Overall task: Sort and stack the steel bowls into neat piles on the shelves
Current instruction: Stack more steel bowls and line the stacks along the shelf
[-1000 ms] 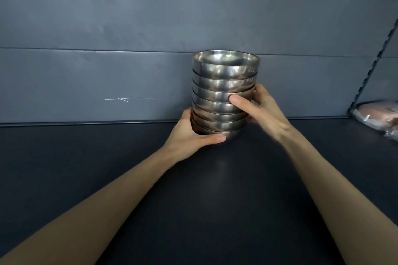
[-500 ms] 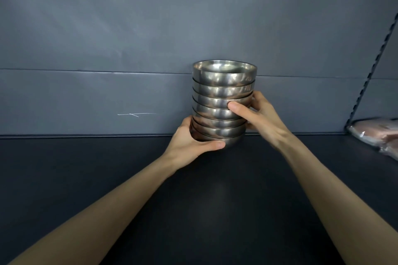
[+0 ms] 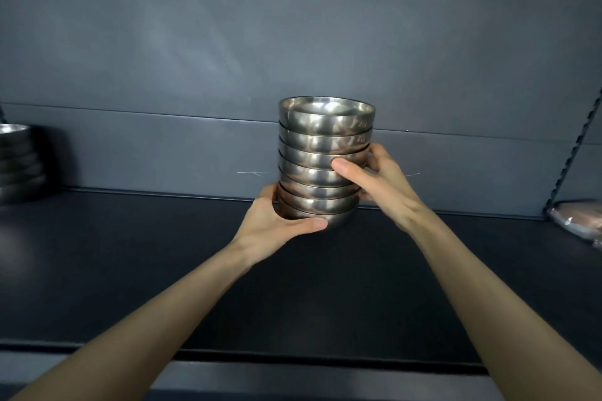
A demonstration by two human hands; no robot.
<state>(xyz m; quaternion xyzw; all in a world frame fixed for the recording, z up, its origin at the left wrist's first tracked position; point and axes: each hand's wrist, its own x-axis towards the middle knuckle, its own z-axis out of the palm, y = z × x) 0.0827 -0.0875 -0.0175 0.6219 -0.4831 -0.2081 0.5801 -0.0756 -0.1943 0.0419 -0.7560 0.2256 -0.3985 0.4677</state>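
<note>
Left hand [image 3: 280,221] is cupped round the very bottom of the stack of steel bowls [image 3: 322,140], thumb lying across the front of the lowest bowl and the fingers curled away behind it. Right hand [image 3: 374,182] is clamped on higher up, thumb pressed on the front around the middle bowls, fingers wrapped round the far side. So both hands are gripping the one pile, which stands upright and pretty straight, nested rim over rim, seven or so deep. It's at the back of the dark shelf [image 3: 130,270], close to the grey back panel [image 3: 228,58]; can't tell if the base is actually touching the shelf. Way off at the left edge there's a second stack of bowls [image 3: 16,166], and at the far right a plastic-wrapped package [image 3: 576,225] lies below a slotted upright [image 3: 573,153].
</note>
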